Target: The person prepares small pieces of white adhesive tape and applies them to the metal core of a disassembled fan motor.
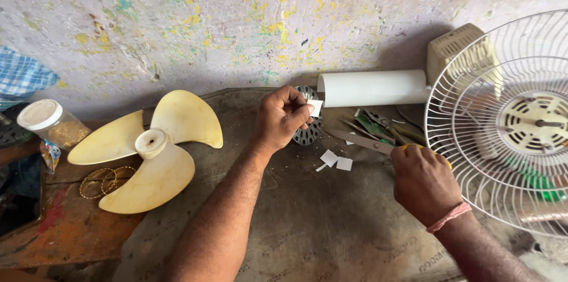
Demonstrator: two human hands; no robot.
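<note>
My left hand (283,117) pinches a small white paper piece (315,107) between thumb and fingers, right against a round grey metal motor core (306,133) standing on the bench. My right hand (423,180), with a pink thread band at the wrist, grips the yellow handles of a pair of scissors (361,140); the blades point left toward the core. Small white paper offcuts (336,160) lie on the bench between my hands.
A cream three-blade fan propeller (151,147) lies at left beside copper wire coils (106,180) and a lidded plastic jar (50,123). A white paper roll (374,87) rests against the wall. A white fan guard with motor (509,122) stands at right, with loose tools (378,125) nearby.
</note>
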